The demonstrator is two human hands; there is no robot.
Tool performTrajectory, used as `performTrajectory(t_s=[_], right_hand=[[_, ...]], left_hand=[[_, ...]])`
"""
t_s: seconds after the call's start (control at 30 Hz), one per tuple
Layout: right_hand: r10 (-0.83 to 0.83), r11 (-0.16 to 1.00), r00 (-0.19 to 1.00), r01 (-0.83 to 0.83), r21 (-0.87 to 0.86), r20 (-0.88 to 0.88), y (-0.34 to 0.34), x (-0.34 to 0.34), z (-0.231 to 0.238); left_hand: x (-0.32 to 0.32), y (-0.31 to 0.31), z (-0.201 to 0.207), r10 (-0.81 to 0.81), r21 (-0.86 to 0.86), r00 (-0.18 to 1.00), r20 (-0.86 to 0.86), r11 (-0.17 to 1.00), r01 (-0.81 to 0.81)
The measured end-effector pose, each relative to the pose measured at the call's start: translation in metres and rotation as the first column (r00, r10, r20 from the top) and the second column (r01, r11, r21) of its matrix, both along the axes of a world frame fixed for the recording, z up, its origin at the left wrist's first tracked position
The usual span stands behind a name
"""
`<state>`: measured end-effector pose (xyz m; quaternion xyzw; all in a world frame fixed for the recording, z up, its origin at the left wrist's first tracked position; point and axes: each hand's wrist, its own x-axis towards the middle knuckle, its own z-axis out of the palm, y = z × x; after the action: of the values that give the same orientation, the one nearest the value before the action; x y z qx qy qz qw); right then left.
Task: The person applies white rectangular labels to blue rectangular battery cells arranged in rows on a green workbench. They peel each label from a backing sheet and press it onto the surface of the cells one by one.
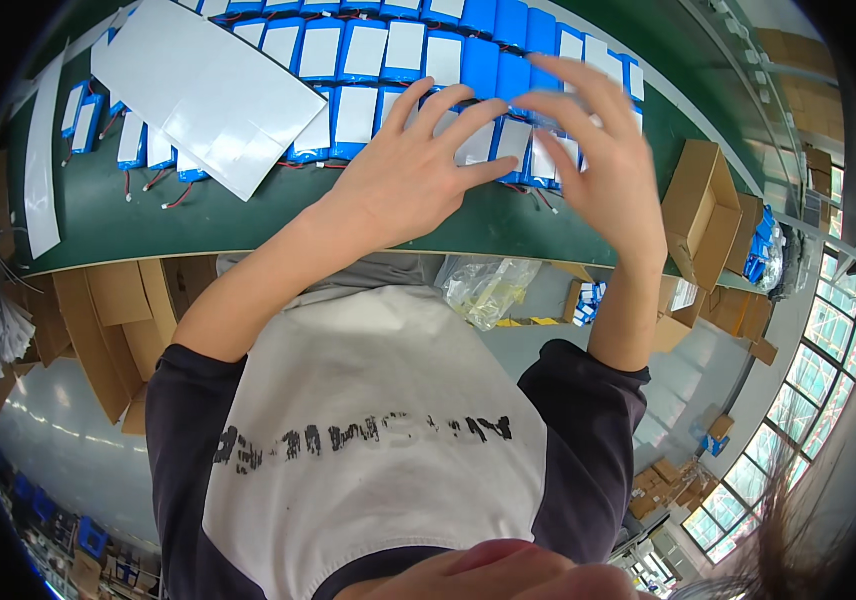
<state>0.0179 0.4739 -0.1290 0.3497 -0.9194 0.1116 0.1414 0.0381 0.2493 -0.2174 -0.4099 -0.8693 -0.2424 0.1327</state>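
Observation:
Blue battery packs lie in close rows on the green tabletop, most with a white rectangular pad on top and some plain blue. Over the near row, my left hand has its fingers spread, fingertips at the packs, with nothing visible gripped. My right hand hovers just right of it, fingers curved and apart, blurred by motion. Its index fingertip comes close to the left hand's fingers. Whether a small thin piece lies between them I cannot make out. Thin red and black leads with white plugs stick out from the packs.
A large white sheet covers packs at the left. Beside it lies a narrow white strip. Open cardboard boxes stand right of the table and below its left edge. A clear plastic bag hangs at the front edge.

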Motion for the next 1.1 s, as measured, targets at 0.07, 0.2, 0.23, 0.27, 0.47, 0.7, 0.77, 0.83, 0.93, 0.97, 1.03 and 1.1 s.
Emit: performTrajectory(t_s=[0.07, 0.2, 0.23, 0.27, 0.47, 0.7, 0.77, 0.83, 0.93, 0.97, 1.03, 1.1], right_hand=[[-0.086, 0.989, 0.996, 0.087, -0.115, 0.021, 0.010, 0.000, 0.013], [-0.182, 0.886, 0.975, 0.221, -0.409, 0.131, 0.013, -0.004, 0.016], [-0.205, 0.833, 0.964, 0.263, -0.487, 0.170, 0.011, -0.007, 0.011], [-0.187, 0.765, 0.965, 0.260, -0.590, 0.183, 0.014, -0.013, -0.001], [0.063, 0.213, 0.854, 0.494, -0.843, 0.516, 0.007, -0.017, -0.043], [0.187, 0.100, 0.794, 0.570, -0.815, 0.578, -0.006, -0.060, -0.047], [0.225, 0.071, 0.743, 0.632, -0.771, 0.630, -0.006, -0.079, -0.056], [0.301, 0.005, 0.692, 0.686, -0.727, 0.656, -0.016, -0.089, -0.060], [0.380, -0.077, 0.668, 0.712, -0.698, 0.640, -0.026, -0.096, -0.047], [0.399, -0.106, 0.660, 0.723, -0.683, 0.637, -0.026, -0.096, -0.045], [0.442, -0.114, 0.654, 0.720, -0.685, 0.614, -0.025, -0.095, -0.044], [0.460, -0.130, 0.639, 0.735, -0.665, 0.616, -0.024, -0.093, -0.039]], left_hand=[[-0.003, 0.000, 0.000, -0.045, -0.043, 0.999, -0.018, 0.998, 0.044], [0.000, 0.004, -0.005, -0.061, -0.092, 0.998, 0.005, 0.994, 0.062], [-0.002, 0.004, -0.004, -0.073, -0.075, 0.997, 0.006, 0.994, 0.073], [-0.003, 0.002, -0.001, -0.081, -0.060, 0.997, 0.007, 0.995, 0.082], [-0.030, -0.010, 0.015, 0.011, 0.250, 0.982, 0.190, 0.967, -0.060], [-0.082, -0.025, 0.038, 0.202, 0.150, 0.978, -0.047, 0.970, -0.193], [-0.099, -0.033, 0.060, 0.174, 0.065, 0.983, -0.053, 0.983, -0.170], [-0.112, -0.034, 0.065, 0.217, -0.005, 0.973, -0.081, 0.976, -0.218], [-0.126, -0.037, 0.058, 0.254, -0.042, 0.963, -0.094, 0.965, -0.259], [-0.127, -0.035, 0.055, 0.243, -0.043, 0.967, -0.073, 0.968, -0.247], [-0.129, -0.033, 0.050, 0.221, -0.044, 0.975, -0.031, 0.974, -0.223], [-0.130, -0.032, 0.047, 0.194, -0.018, 0.981, 0.002, 0.981, -0.194]])
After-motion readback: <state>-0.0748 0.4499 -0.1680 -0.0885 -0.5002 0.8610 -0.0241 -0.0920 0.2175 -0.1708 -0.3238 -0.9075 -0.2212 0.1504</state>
